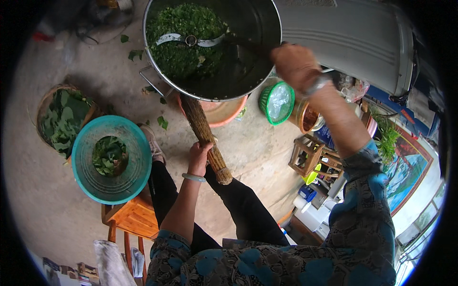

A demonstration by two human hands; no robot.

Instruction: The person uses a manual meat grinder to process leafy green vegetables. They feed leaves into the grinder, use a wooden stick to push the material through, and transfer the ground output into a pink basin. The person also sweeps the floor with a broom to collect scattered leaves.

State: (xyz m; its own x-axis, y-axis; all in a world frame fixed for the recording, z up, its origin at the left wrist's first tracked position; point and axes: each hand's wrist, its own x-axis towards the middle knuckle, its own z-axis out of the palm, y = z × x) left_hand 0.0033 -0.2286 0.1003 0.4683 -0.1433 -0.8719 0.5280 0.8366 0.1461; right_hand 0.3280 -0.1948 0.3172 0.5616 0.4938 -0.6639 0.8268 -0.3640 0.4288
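A large steel cutting pot (162, 80) is before me, with chopped green leaves (186, 21) around a two-armed metal blade (211, 41). At its right rim my right hand (295, 64), slightly blurred, grips a dark stick-like tool (247, 42) that reaches into the pot toward the blade. Lower down, my left hand (200, 155) is closed around a thick handle of bound stalks (204, 128), like that of a broom. The handle's upper end is hidden beneath the pot. Behind it, partly covered by the pot, is an orange-pink basin (222, 116).
At left, a teal basin (137, 171) with leaves overlaps a wooden chair (134, 216). A woven basket (43, 102) of large leaves stands beside it. Right of the pot are a green basket (264, 102) and a wooden stool (304, 152). Loose leaves (162, 122) lie on the concrete floor.
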